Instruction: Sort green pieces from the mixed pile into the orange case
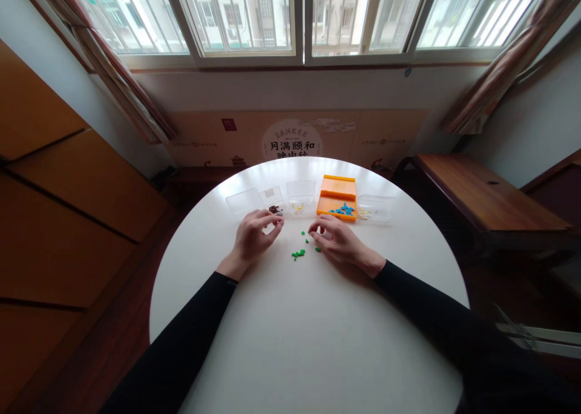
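Behind the white table (308, 341), a board (290, 137) at upper centre reads "ZANKEE". Left hand (254, 235) half-curled, holding nothing visible; right hand (333, 238) pinches near green pieces (298, 254).

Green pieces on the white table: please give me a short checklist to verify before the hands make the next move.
1. Green pieces lie loose between both hands, none near the table edge: ok.
2. Right hand touches the pieces by its fingertips: ok; whether it pinches one: cannot tell.
3. Left hand holds something: cannot tell.
4. Orange tray with blue pieces stands apart from the green ones: ok.
5. Clear boxes open on top: cannot tell.
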### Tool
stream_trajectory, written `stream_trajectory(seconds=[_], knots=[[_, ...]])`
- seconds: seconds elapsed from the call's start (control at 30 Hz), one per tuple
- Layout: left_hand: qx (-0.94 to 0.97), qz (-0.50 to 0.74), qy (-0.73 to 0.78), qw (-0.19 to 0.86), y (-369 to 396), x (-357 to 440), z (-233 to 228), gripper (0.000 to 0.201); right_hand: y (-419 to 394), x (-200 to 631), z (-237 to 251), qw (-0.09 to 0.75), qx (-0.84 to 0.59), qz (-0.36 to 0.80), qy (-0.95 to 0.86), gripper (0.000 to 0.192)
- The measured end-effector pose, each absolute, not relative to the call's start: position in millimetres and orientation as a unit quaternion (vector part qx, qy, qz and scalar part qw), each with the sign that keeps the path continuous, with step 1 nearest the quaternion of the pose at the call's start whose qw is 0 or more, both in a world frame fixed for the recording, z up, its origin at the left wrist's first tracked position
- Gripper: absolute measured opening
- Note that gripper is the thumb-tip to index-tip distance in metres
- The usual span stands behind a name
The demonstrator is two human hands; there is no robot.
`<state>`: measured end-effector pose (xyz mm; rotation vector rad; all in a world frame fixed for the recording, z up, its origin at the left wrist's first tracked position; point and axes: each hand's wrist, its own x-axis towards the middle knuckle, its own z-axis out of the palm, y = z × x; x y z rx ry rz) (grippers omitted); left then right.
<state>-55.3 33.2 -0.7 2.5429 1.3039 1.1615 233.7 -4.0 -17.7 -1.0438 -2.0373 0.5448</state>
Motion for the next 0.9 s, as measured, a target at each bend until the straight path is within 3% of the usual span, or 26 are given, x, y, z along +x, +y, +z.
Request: stream_trajectory(seconds=[0.27,0.5,0.67,0.9], knots=[[0.894,0.288,0.288,0.189,17,-51,9,0.026,-13,251,-1,0.348,-0.367,0.246,-0.827,0.015],[0.903,0.23,0.292,0.213,11,-52,20,0.026,-16,264,6,0.291,-0.326,0.28,-0.855,0.014],[0.893,0.238,0.3,0.235,10,-50,19,0.02,-17,261,7,0.306,-0.334,0.283,-0.846,0.004],[0.885,0.259,0.298,0.246,12,-49,13,0.018,-14,260,2,0.317,-0.331,0.275,-0.845,0.007]])
